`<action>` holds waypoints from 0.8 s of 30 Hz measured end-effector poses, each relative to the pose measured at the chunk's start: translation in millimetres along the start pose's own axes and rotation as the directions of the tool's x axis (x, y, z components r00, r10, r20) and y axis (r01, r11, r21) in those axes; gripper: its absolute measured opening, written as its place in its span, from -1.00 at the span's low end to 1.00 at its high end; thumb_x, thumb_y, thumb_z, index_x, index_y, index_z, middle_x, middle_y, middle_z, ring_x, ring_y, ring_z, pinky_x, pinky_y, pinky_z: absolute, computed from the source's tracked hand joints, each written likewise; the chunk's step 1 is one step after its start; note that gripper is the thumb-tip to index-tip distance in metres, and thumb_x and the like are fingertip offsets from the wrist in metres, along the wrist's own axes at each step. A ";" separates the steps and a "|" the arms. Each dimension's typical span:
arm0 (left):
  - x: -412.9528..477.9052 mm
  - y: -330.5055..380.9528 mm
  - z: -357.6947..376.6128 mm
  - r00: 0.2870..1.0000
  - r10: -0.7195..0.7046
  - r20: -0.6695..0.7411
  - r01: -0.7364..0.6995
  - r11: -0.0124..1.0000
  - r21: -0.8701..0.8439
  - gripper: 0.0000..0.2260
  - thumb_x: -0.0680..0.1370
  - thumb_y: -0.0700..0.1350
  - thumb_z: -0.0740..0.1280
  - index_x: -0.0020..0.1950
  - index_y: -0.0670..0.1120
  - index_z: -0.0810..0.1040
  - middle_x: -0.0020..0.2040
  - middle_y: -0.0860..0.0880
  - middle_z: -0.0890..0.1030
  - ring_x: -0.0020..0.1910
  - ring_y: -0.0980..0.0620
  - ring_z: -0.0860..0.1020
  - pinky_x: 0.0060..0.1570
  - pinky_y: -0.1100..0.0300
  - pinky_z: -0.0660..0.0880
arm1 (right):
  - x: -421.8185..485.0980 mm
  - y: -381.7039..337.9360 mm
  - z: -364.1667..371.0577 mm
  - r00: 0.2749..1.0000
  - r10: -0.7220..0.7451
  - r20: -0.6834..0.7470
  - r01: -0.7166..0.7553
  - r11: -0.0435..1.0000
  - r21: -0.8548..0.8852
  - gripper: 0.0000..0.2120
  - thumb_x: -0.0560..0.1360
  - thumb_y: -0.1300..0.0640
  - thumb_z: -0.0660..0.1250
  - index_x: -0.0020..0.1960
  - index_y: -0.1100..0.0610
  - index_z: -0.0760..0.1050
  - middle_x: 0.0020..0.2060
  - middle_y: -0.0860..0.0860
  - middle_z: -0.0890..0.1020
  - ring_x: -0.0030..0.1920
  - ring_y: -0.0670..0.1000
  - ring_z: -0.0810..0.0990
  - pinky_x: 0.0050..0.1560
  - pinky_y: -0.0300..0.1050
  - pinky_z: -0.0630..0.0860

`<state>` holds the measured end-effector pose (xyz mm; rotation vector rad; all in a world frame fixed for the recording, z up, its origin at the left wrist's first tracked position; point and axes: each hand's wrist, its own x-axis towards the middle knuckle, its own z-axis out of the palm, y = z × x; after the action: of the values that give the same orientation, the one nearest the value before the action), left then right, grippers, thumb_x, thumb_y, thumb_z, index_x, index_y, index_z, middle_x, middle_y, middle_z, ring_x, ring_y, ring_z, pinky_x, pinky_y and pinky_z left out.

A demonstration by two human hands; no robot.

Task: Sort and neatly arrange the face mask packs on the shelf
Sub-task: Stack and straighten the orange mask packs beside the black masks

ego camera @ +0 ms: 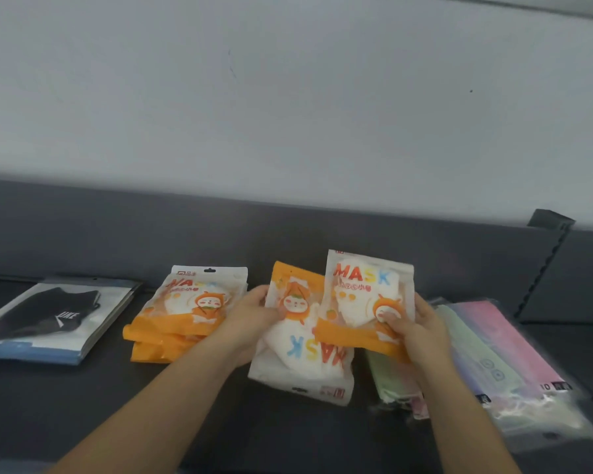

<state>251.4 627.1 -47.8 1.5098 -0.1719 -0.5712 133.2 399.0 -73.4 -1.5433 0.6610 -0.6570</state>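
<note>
Two orange-and-white "MASK" packs are held over the dark shelf [83, 388]. My left hand [254, 313] grips the left edge of one pack [302, 350] that is turned upside down. My right hand [411, 326] grips the other pack [360, 295], upright and overlapping the first. A stack of the same orange packs [185, 313] lies on the shelf to the left of my left hand. Further left lies a stack of black mask packs [55, 316]. Pastel mask packs [486, 357] in green, blue and pink lie fanned out under and right of my right hand.
A grey wall [288, 97] rises behind the shelf. A dark slotted shelf upright [545, 265] stands at the back right, near the pastel packs.
</note>
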 end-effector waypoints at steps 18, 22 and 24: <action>-20.5 12.2 -5.4 0.997 0.078 -0.014 -0.067 0.736 -0.673 -0.66 0.63 -0.33 0.16 0.37 -0.09 0.42 0.24 -0.16 0.62 0.17 -0.20 0.62 -0.04 -0.08 0.62 | -34.8 -7.2 78.5 0.878 0.183 0.443 -0.385 0.821 0.422 -0.61 0.49 0.21 0.42 0.30 0.17 0.47 0.09 0.18 0.70 0.06 0.23 0.70 -0.08 0.19 0.63; -28.6 9.4 -25.8 0.971 0.137 0.196 0.035 0.730 -0.683 -0.52 0.62 0.15 0.11 0.43 -0.07 0.43 0.30 -0.16 0.61 0.28 -0.23 0.57 0.28 -0.20 0.45 | -28.3 -8.4 75.2 0.872 0.176 0.457 -0.394 0.806 0.441 -0.57 0.50 0.23 0.39 0.36 0.14 0.44 0.16 0.20 0.66 0.10 0.26 0.67 -0.13 0.20 0.63; -25.5 11.1 -48.8 0.945 0.121 0.303 0.136 0.698 -0.704 -0.26 0.49 0.47 0.02 0.46 0.01 0.41 0.36 -0.19 0.55 0.33 -0.29 0.52 0.33 -0.28 0.39 | -21.6 -10.5 64.7 0.859 0.149 0.490 -0.386 0.817 0.428 -0.53 0.48 0.23 0.39 0.38 0.15 0.44 0.20 0.23 0.64 0.16 0.31 0.63 0.01 0.34 0.59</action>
<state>254.2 681.6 -34.7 0.6311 -0.1698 -0.7849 167.0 458.9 -67.9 -1.0075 0.3126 -0.2140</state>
